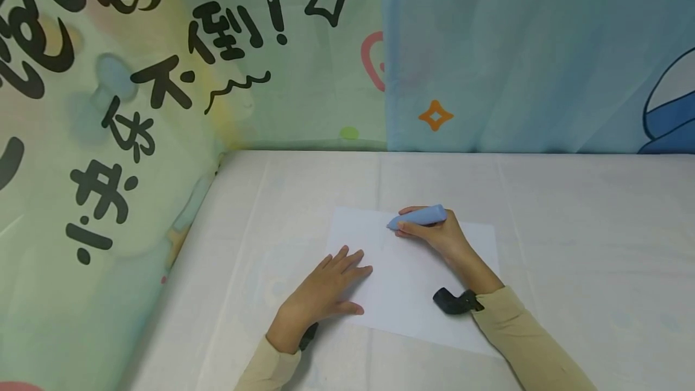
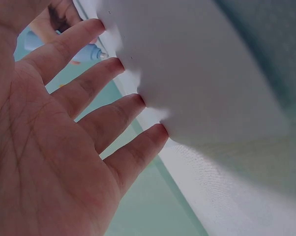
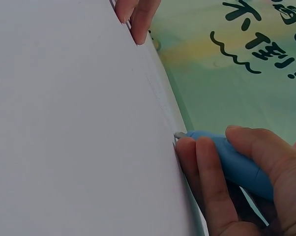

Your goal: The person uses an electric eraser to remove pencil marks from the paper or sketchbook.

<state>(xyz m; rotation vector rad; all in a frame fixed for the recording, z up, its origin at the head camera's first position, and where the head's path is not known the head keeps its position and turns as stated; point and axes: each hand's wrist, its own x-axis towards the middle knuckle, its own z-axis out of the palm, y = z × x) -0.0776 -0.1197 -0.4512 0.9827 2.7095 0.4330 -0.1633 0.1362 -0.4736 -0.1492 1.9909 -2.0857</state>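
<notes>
A white sheet of paper [image 1: 402,282] lies on the white-covered table. My right hand [image 1: 440,234] grips a thick blue pen [image 1: 426,215] between thumb and fingers, over the upper part of the sheet. The pen's grey tip is at the paper's surface in the right wrist view; whether it touches I cannot tell. With fingers spread and nearly straight, my left hand [image 1: 328,288] rests its fingertips on the left side of the sheet. In the left wrist view, the paper [image 2: 187,73] carries a few tiny dark specks near those fingertips.
White cloth [image 1: 597,246] covers the table around the sheet. A printed green backdrop [image 1: 179,198] with black lettering stands along the left and back, meeting a blue one [image 1: 516,47] at the back right. A black wrist strap piece [image 1: 455,301] sits by the right sleeve.
</notes>
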